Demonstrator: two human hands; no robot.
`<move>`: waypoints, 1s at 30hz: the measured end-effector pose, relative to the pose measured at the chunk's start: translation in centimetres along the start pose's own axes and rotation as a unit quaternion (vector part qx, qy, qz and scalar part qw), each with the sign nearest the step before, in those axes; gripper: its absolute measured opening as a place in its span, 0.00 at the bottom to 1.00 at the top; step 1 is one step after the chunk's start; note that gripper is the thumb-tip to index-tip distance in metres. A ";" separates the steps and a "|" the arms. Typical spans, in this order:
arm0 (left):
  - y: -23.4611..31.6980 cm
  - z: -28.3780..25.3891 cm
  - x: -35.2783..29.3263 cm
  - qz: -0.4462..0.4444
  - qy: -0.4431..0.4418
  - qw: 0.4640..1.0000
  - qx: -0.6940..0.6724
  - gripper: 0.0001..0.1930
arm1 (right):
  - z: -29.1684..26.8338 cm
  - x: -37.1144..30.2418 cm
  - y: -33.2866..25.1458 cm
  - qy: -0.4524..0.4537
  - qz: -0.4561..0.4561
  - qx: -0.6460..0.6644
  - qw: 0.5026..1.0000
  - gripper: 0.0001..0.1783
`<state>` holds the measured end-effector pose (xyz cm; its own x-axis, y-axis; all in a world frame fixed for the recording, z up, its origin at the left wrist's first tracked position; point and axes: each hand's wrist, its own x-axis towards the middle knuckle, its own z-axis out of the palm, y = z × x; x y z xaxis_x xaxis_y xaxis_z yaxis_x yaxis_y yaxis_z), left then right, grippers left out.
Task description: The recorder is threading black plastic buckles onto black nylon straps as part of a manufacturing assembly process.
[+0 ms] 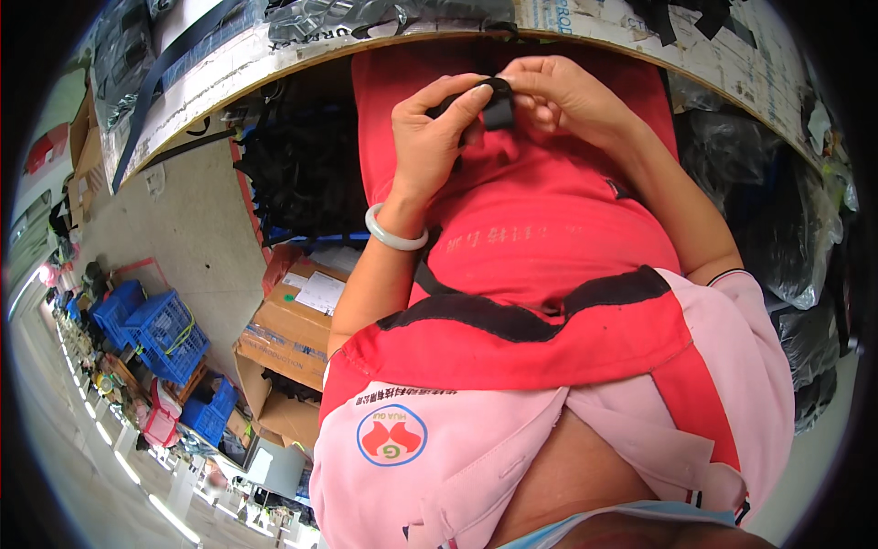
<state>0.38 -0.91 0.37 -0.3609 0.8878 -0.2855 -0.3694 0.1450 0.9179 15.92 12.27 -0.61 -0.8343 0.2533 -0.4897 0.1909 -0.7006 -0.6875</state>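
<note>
Both hands meet over my red apron [549,210], close to the table's edge. A short, folded piece of black webbing strap [498,113] is between them. My left hand [430,133], with a white bangle [395,229] at the wrist, pinches the strap between thumb and forefinger. From the other side, my right hand [572,99] grips the strap's upper end with thumb and forefinger, its other fingers curled. A further dark part runs under my left fingers; its kind cannot be made out.
The table [585,50] curves across the top, holding bagged black parts [315,23] and a long black strap [169,69]. Dark straps [302,174] heap below it. Cardboard boxes [288,325] and blue crates [169,334] stand left; plastic bags [777,210] lie right.
</note>
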 end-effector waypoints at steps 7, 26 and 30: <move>8.1 -10.5 -6.8 -0.098 0.070 0.968 0.219 0.09 | 0.0 1.6 0.4 0.115 -0.060 -0.204 0.970 0.12; -0.9 -2.8 -1.2 -0.019 0.044 0.998 -0.033 0.09 | 3.5 2.8 2.0 -0.013 -0.018 -0.175 0.984 0.13; -0.9 -4.2 -1.1 0.005 0.011 0.990 0.141 0.09 | 2.8 2.0 0.5 0.067 -0.021 -0.212 0.975 0.12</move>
<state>-2.44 -3.87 -1.26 -0.3828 0.8806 -0.2793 -0.1135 0.2553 0.9602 12.90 10.51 -0.42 -0.7760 0.3808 -0.5029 0.3783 -0.3570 -0.8541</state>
